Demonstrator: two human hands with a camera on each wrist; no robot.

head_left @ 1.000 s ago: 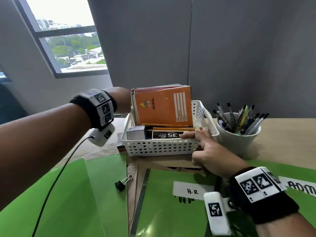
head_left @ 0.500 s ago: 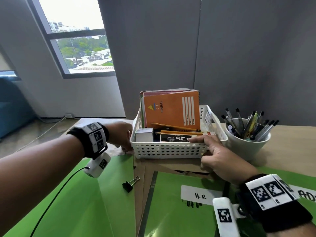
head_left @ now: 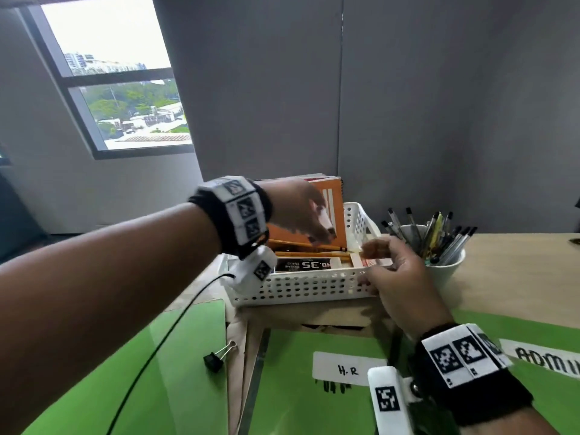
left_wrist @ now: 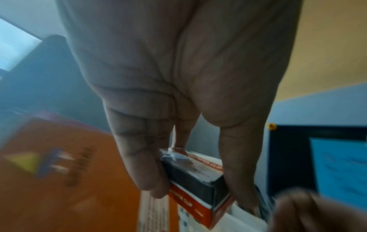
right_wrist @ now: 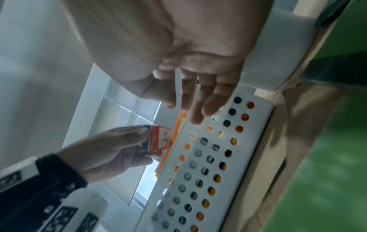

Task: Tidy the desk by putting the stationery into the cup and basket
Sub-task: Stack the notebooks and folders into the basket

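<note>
Box (left_wrist: 195, 182), small and orange-black, is pinched by the left hand (head_left: 295, 208) directly above the basket (head_left: 301, 285), long side pointing down, while the loosely spread right hand (head_left: 400, 277) touches the rim.

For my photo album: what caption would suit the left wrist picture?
Left hand holds a small orange-and-black box beside an orange notebook.

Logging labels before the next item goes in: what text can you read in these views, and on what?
"NO.35", upside down: black staples box in the basket.
"H.R": white label on the green folder.
"ADMI", cut off by the frame edge: white label.
Small box in the left hand: print too blurred.
Orange notebook: cover print hidden or blurred.
</note>
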